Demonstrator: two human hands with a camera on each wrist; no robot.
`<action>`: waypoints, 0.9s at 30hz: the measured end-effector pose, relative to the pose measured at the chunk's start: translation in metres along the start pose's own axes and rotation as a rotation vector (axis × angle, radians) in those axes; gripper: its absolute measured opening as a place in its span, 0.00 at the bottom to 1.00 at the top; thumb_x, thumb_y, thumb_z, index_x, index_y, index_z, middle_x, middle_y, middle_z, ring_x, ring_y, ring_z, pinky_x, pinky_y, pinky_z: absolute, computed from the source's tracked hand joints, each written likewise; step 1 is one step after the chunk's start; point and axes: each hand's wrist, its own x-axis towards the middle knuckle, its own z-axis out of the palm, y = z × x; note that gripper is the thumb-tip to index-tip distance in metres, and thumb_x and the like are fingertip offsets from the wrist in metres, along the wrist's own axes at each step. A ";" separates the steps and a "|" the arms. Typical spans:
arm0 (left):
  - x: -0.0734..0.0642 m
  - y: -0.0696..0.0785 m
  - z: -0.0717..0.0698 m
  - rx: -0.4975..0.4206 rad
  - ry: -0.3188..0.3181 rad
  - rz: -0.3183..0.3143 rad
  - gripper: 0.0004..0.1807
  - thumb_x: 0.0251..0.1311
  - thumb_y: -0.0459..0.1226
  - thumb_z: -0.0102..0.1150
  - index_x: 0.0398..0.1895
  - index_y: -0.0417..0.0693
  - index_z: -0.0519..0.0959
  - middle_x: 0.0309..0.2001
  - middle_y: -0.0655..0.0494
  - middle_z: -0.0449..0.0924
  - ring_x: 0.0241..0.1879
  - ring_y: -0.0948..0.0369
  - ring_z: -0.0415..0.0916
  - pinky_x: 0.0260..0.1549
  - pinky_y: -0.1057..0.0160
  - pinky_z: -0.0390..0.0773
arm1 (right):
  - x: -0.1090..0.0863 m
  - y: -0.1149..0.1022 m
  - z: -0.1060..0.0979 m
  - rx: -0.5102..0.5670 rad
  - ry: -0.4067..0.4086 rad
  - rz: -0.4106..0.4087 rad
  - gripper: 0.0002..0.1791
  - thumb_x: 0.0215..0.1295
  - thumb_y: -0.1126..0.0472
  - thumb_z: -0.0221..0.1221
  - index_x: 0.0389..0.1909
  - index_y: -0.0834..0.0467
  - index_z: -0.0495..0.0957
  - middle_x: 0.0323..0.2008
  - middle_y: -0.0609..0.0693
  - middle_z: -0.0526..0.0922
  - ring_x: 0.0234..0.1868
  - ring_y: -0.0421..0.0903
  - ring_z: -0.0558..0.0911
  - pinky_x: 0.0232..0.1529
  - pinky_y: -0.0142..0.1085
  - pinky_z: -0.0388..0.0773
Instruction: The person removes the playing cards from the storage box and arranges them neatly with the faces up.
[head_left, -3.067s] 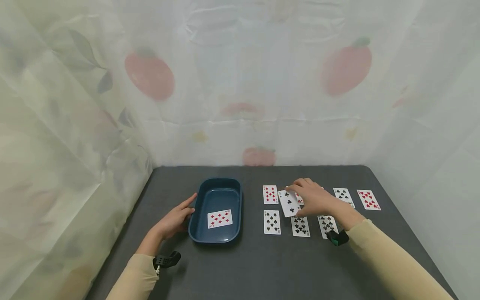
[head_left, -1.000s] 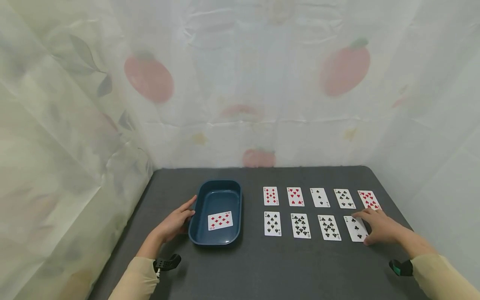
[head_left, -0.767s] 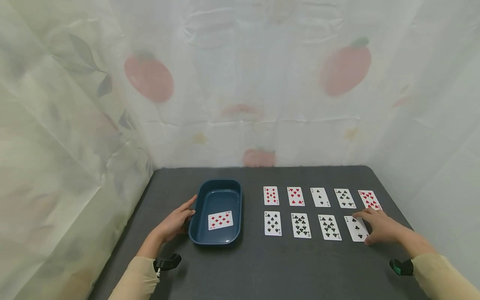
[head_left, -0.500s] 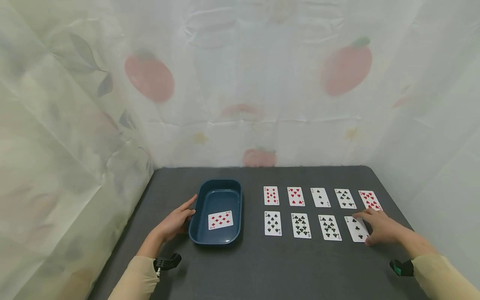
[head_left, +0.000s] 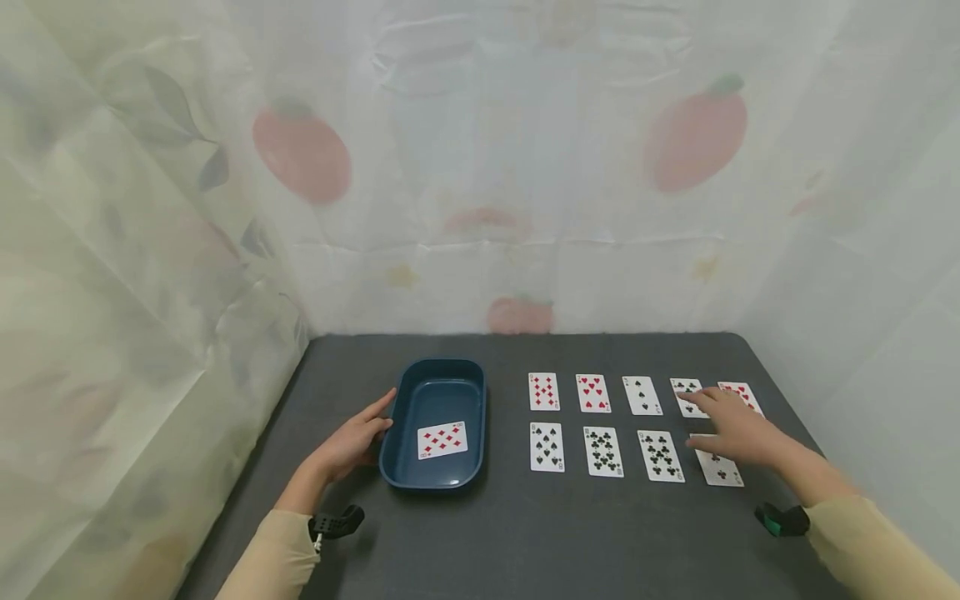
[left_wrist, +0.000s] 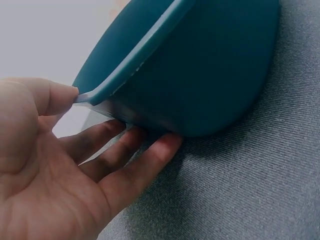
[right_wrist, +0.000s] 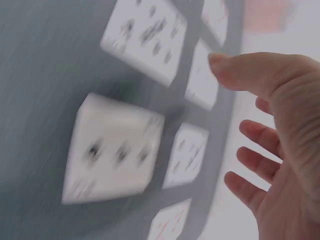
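Note:
On the left, a dark blue tray [head_left: 471, 475] stands on the table, a diamonds playing card [head_left: 442, 439] face up in it. My left hand [head_left: 347, 447] is at the tray's left side. In the left wrist view, the thumb touches the rim and the loosely spread fingers touch the outer wall. My right hand [head_left: 738, 429] hovers above the right end of the card rows with nothing in its parted fingers. Beneath it, partly covered, lies a three of clubs [head_left: 722, 472]. Also partly covered are a clubs card [head_left: 686, 386] and a hearts card [head_left: 742, 392].
Two rows of face-up cards lie on the dark grey table [head_left: 510, 533]. The back row includes a diamonds card [head_left: 543, 391], a hearts card [head_left: 593, 393] and a spades card [head_left: 642, 396]; the front row, a spades card [head_left: 547, 447]. A pale curtain [head_left: 600, 275] hangs behind.
Earlier the right hand carried the three of clubs rightward and laid it at the front row's right end. Now it has let go and lifted up and left. The left hand stays by the tray.

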 end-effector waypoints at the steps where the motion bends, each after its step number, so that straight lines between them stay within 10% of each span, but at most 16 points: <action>1: 0.000 0.000 0.000 0.001 0.000 0.000 0.33 0.80 0.41 0.45 0.82 0.76 0.51 0.77 0.42 0.52 0.64 0.44 0.65 0.50 0.37 0.79 | 0.006 -0.010 -0.002 0.003 0.007 -0.015 0.41 0.59 0.53 0.73 0.71 0.63 0.70 0.64 0.70 0.71 0.65 0.72 0.67 0.57 0.68 0.68; 15: -0.001 0.002 0.001 0.003 -0.003 0.004 0.33 0.80 0.40 0.44 0.82 0.74 0.51 0.78 0.41 0.50 0.66 0.42 0.66 0.51 0.36 0.78 | 0.118 -0.175 0.029 0.051 -0.045 -0.365 0.37 0.68 0.49 0.67 0.75 0.51 0.67 0.70 0.53 0.69 0.71 0.56 0.65 0.65 0.54 0.68; 27: 0.000 0.005 0.006 0.002 -0.007 0.005 0.33 0.79 0.41 0.45 0.82 0.75 0.52 0.78 0.41 0.52 0.66 0.42 0.66 0.52 0.35 0.77 | 0.169 -0.272 0.090 -0.226 -0.232 -0.524 0.29 0.72 0.47 0.62 0.72 0.45 0.73 0.69 0.47 0.72 0.73 0.50 0.65 0.74 0.48 0.57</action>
